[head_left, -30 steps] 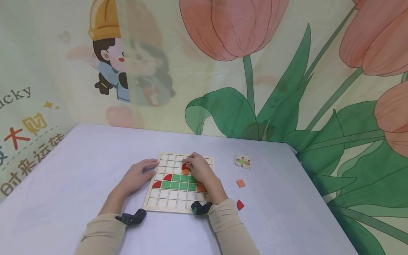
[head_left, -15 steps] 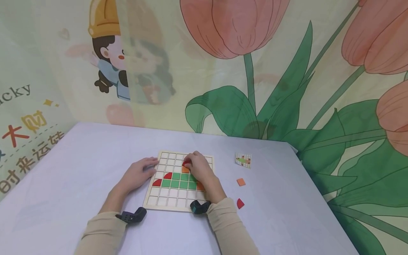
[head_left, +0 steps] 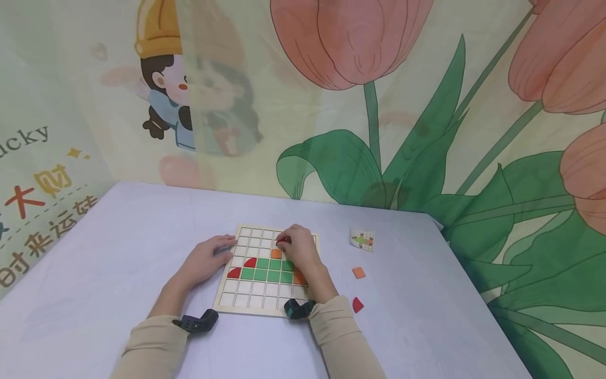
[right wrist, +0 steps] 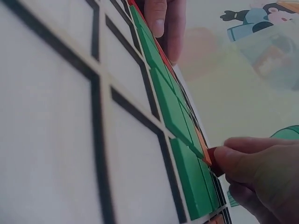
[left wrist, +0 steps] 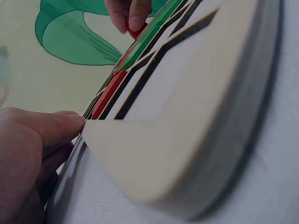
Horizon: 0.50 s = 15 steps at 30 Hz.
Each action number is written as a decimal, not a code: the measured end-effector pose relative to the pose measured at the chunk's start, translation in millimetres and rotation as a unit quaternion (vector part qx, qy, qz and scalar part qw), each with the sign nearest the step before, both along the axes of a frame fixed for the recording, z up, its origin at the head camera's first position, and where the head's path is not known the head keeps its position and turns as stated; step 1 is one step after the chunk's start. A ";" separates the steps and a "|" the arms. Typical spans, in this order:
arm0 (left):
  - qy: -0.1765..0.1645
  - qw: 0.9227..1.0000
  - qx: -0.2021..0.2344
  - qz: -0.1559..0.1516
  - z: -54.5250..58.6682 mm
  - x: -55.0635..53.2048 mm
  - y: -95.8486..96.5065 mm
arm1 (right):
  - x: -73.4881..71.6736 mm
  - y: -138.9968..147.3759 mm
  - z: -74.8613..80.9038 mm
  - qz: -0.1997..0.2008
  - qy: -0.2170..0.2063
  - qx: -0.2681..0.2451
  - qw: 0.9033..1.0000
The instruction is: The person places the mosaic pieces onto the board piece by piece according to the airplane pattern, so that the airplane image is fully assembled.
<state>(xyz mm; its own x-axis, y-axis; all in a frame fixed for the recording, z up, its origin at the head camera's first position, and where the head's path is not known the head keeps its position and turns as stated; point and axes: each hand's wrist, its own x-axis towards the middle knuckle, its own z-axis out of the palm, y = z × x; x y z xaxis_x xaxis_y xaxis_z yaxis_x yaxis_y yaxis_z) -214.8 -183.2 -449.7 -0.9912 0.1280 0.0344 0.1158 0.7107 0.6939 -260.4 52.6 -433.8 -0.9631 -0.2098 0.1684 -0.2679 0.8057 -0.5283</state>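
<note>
My right hand (head_left: 301, 250) pinches a red quarter-circle tile (right wrist: 215, 161) between thumb and fingertips, over the far part of a wooden grid board (head_left: 251, 311). Just nearer than that tile, an orange square tile (head_left: 276, 253) lies in a cell. Two rows of green square tiles (head_left: 261, 275) run across the middle of the board. Red quarter-circle tiles (head_left: 234, 272) lie at their left ends, and another orange tile (head_left: 299, 278) sits at the right, partly under my forearm. My left hand (head_left: 202, 260) rests at the board's left edge, its fingertips touching the frame.
Right of the board, a loose orange square tile (head_left: 359, 272) and a loose red quarter-circle tile (head_left: 357, 305) lie on the white tablecloth (head_left: 416, 316). A small printed pattern card (head_left: 362, 239) stands out behind them. A printed curtain (head_left: 322, 116) hangs beyond the table.
The red tile in my right hand has shifted slightly to the right and turned, and less of it shows now. My left hand and the board have stayed in place.
</note>
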 end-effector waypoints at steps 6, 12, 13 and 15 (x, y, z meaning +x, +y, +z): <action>0.008 1.000 -0.006 -0.001 1.6 0.3 0.3 | 2.5 5.8 8.4 0.087 -0.039 0.020 0.995; 0.005 1.000 -0.007 -0.001 2.0 0.9 0.9 | 3.5 10.6 14.5 0.148 -0.064 0.047 0.986; 0.004 1.000 -0.006 -0.001 1.8 1.0 1.0 | 3.2 10.9 14.4 0.150 -0.066 0.047 0.985; 0.003 1.000 -0.005 0.000 1.7 1.5 1.3 | 2.2 11.2 13.4 0.151 -0.070 0.047 0.985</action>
<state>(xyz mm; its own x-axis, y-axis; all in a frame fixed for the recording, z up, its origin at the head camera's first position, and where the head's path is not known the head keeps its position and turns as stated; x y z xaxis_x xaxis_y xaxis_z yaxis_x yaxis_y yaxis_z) -213.3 -181.9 -447.9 -0.9911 0.1277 0.0384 0.1190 0.7170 0.6868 -258.3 63.8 -420.4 -0.8669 -0.4985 0.0038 -0.4324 0.7480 -0.5035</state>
